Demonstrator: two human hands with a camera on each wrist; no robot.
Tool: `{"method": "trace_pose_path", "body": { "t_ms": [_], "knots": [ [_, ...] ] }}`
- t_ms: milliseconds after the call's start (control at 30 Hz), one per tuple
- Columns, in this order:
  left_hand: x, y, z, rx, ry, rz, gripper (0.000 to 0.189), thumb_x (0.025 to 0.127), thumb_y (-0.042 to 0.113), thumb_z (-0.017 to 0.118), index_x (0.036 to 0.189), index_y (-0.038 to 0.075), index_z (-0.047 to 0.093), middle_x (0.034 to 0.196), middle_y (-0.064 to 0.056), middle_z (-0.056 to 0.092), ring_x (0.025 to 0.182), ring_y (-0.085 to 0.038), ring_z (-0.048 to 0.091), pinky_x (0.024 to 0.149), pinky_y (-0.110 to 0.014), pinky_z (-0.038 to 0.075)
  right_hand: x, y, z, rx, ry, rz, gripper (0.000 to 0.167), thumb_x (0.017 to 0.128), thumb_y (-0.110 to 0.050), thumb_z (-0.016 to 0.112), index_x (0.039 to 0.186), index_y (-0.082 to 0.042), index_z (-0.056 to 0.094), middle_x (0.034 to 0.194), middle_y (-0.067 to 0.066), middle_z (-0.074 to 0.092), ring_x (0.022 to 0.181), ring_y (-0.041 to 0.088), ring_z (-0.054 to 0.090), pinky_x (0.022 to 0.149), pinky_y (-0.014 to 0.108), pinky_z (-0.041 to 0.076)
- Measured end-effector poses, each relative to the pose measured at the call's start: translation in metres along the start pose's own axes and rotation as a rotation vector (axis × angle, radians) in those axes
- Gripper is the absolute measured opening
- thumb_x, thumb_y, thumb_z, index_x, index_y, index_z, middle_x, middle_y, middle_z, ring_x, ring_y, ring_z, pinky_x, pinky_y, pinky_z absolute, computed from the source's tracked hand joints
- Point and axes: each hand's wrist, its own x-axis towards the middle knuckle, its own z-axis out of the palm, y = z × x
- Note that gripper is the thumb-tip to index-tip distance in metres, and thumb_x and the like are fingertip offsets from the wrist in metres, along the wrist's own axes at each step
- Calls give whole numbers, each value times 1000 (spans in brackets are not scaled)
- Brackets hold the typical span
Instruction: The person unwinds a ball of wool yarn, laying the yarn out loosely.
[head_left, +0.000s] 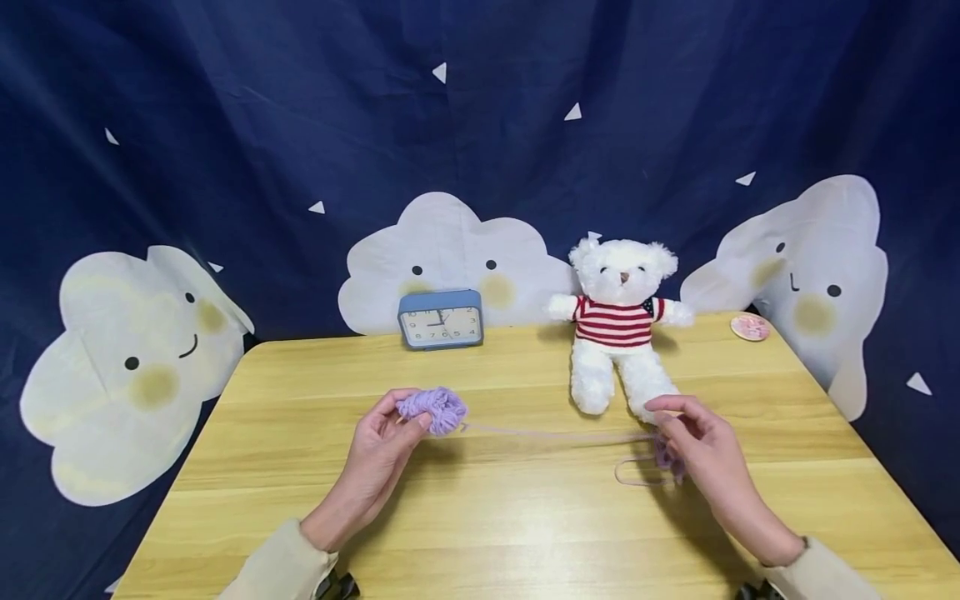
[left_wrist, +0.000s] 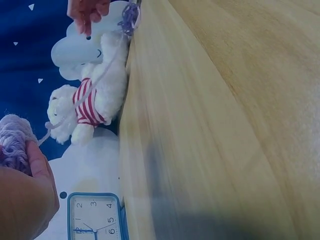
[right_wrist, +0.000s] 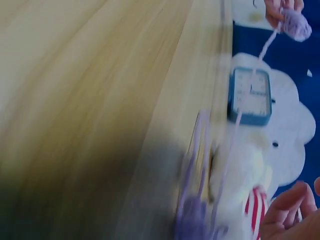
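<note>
My left hand (head_left: 386, 446) grips a bundle of light purple yarn (head_left: 442, 411) between thumb and fingers, over the left-middle of the table. One thin strand (head_left: 540, 433) runs from it rightward to a loose, looped tangle of the same yarn (head_left: 663, 461). Beside that tangle is my right hand (head_left: 701, 442), its fingers loosely bent. In the left wrist view, a gap shows between the right hand (left_wrist: 89, 12) and the tangle (left_wrist: 129, 20). The right wrist view likewise shows the fingers (right_wrist: 290, 207) apart from the blurred tangle (right_wrist: 192, 217), with nothing pinched.
On the wooden table (head_left: 525, 517), a white teddy bear (head_left: 618, 325) in a striped shirt sits at the back, its foot near my right hand. A blue clock (head_left: 441, 320) stands back left of it. A round pink disc (head_left: 751, 327) lies at the far right edge.
</note>
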Motion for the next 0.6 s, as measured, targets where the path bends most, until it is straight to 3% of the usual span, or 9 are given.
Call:
{"method": "trace_pose_path", "body": {
  "t_ms": [100,233,367,600],
  "knots": [
    [-1,0,1,-3,0,2,32,100,-10,68,131,-8,58,128,-15,60,111,-17,64,101,-28,59,-1,-7,19,49,-124,19,24,109,-6,65,128,7,70,85,12,69,72,19,66,61,29,60],
    [-1,1,2,-4,-3,0,32,100,-11,67,131,-8,58,127,-15,60,110,-17,65,101,-28,59,0,-13,45,74,-370,25,37,108,-5,61,143,4,63,109,23,72,90,29,70,79,35,64],
    [-1,1,4,3,-10,-8,31,101,-9,68,131,-6,59,127,-14,61,110,-16,65,101,-29,60,2,-13,71,112,-570,17,46,106,-3,60,150,6,55,126,31,66,98,36,70,86,41,65],
    [-1,2,7,17,-3,0,34,98,-13,67,131,-8,59,126,-15,60,110,-17,64,101,-28,59,-2,-10,97,201,-678,33,49,106,-3,64,147,17,49,139,34,63,98,28,72,84,38,66]
  ]
}}
